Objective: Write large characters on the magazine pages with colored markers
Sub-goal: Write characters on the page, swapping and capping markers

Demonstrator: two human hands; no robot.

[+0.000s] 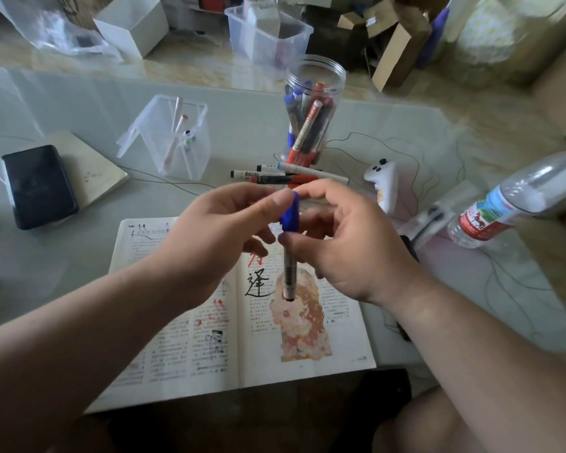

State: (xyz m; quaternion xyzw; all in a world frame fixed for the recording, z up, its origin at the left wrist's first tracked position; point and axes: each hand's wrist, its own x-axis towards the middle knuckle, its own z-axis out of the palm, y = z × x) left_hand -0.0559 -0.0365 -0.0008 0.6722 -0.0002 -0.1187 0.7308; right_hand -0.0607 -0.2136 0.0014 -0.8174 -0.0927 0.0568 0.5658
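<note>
Marker (289, 273) upright between your hands, above the open magazine (307, 338). Your left hand (216, 237) pinches its blue cap (291, 214); your right hand (350, 250) grips the barrel just below.

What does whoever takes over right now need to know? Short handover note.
Left hand pinches the blue cap; right hand grips the marker by its barrel. It is held upright above the open magazine, off the page.
Done: a large black character and red strokes are on the pages.
Left: cap sits on the marker's top end; no blue writing visible.
Spares: loose markers behind the hands, more in the clear jar.
</note>
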